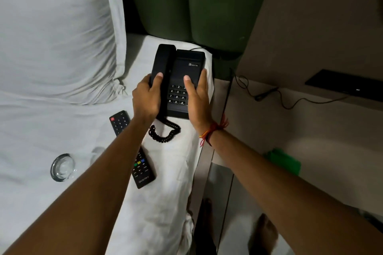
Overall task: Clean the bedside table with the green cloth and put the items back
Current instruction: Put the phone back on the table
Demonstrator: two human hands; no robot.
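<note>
Both hands gripped the black telephone (178, 80) at the bed's (37, 130) edge: the left hand (146, 99) closed around its handset side, the right hand (198, 101) around its other side. A remote (143, 170) and glass (62, 166) lay nearby; the green cloth (287, 160) sat on the counter (310, 126).

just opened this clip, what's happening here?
A person grips a black corded desk phone with both hands, left hand on the handset side, right hand on the keypad side, over the white bed sheet. A black remote control and clear glass lie on the bed. A green cloth sits on the beige bedside table.
</note>
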